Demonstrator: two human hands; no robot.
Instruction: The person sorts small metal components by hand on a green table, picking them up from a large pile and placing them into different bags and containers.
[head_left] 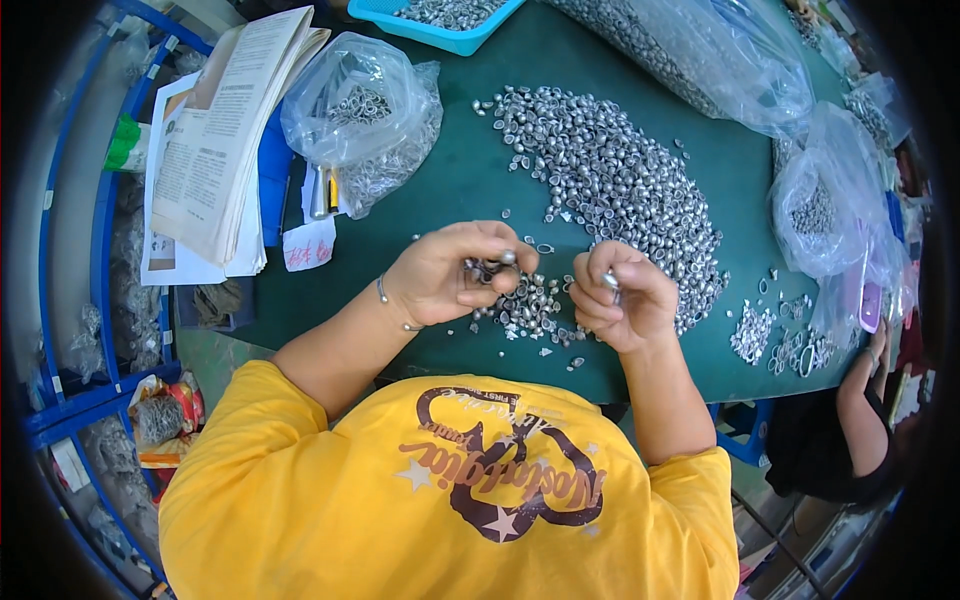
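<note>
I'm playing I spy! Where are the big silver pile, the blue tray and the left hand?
Big silver pile [625, 192]: head view, middle of the heap.
Blue tray [462, 43]: head view, its near rim.
Left hand [442, 268]: head view, middle of the hand.

Bright, even, cool light falls over the worktop [450, 190], its source out of view. The heaped metal caps [620, 170] catch many small glints, and whitish glare streaks the far-right bag [740, 80] and the far-left bag [345, 95]. The fingers [645, 285] look fairly sharp. Fine print on the paper [215, 150] is too small to read. Toward the rim, distortion bows the left shelf [103, 230], detail at the far right softens, and the corners fade to black.
</note>
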